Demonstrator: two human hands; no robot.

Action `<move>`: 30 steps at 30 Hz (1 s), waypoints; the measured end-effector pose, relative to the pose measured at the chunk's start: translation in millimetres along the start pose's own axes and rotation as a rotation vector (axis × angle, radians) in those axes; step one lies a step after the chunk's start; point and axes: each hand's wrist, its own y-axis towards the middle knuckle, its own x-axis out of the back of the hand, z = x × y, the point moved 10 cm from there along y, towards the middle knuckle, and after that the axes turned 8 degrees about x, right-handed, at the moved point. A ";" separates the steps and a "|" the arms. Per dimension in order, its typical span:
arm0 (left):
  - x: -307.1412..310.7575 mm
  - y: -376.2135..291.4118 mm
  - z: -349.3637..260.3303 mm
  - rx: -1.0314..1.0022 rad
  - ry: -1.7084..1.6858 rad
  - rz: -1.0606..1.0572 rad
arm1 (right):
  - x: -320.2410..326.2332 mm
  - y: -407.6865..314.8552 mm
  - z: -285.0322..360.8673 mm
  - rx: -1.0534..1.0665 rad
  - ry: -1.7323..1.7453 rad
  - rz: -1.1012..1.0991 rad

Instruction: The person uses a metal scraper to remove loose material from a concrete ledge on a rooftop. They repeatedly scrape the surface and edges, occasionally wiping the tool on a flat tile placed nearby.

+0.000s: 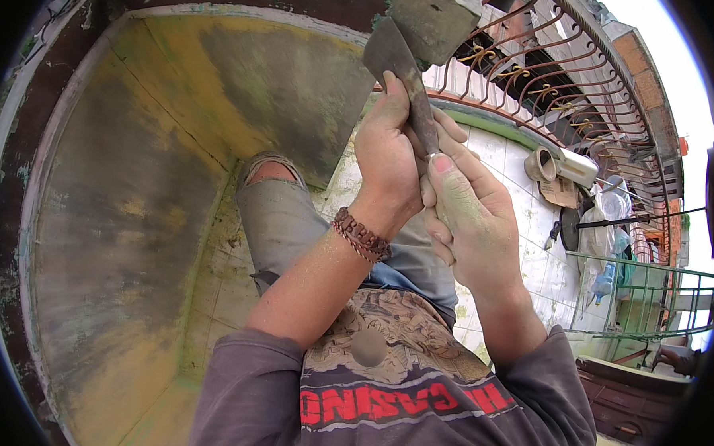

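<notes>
My right hand (479, 223) is closed around the handle end of a dull metal scraper (407, 65), most of the handle being hidden in the fingers. My left hand (386, 129) holds the lower part of the blade, one digit lying flat along its face. The scraper's wide, slanted end points away from me. It overlaps the corner of a grey concrete post (441, 19) in view; whether it touches cannot be told. Bits of green paint show along the post's edges. Pale dust coats both hands.
Low walls (124, 233) with yellow and grey patches under a dark brown ledge (234, 2) stand to my left and ahead. At right are an ornate metal railing (566, 76), a white jug (575, 167), plastic bags (599, 224) and a green metal frame (647, 294) on the white tiled floor (527, 221).
</notes>
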 end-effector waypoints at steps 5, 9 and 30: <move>2.6 1.5 6.2 0.000 0.009 0.015 | 4.0 -1.1 -0.8 0.022 0.039 0.052; 30.5 -5.8 -49.8 -0.061 0.168 -0.032 | -39.2 24.8 -14.9 0.080 -0.030 0.221; -0.5 3.2 -80.5 -0.790 0.355 -0.251 | 102.7 16.9 -263.4 -0.157 0.010 0.166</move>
